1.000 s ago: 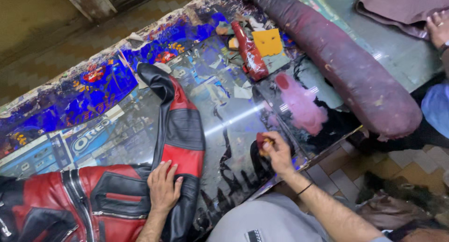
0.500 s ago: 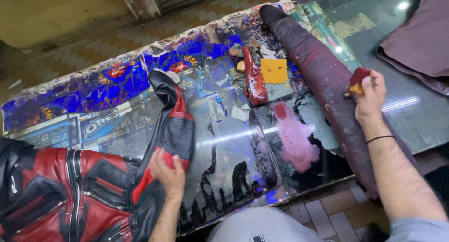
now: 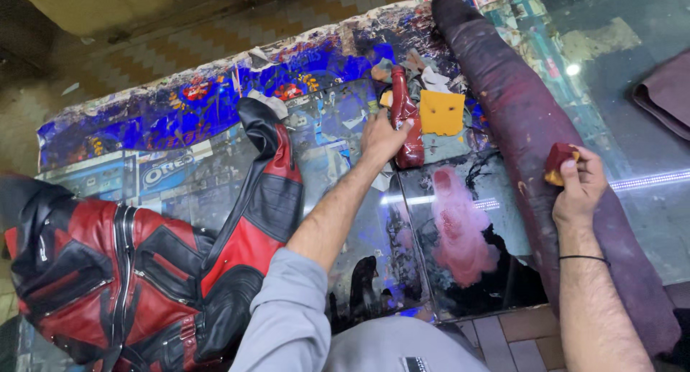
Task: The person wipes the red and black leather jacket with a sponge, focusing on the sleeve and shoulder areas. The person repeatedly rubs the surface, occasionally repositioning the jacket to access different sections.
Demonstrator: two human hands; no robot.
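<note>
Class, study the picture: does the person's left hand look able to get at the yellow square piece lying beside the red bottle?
Probably yes. The left hand already rests on the red bottle, and the yellow square piece lies just beyond it on the table, uncovered, with only the bottle between.

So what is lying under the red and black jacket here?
The red and black jacket lies on a glass tabletop with printed wrappers and blue floral paper beneath the glass. What sits directly under the jacket's body is covered.

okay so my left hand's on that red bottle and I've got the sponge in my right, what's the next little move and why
Probably close the left hand around the red bottle and lift it toward the sponge. The fingers already rest on the bottle, which lies flat on the glass table, while the right hand holds the sponge ready above the dark red roll.
</note>
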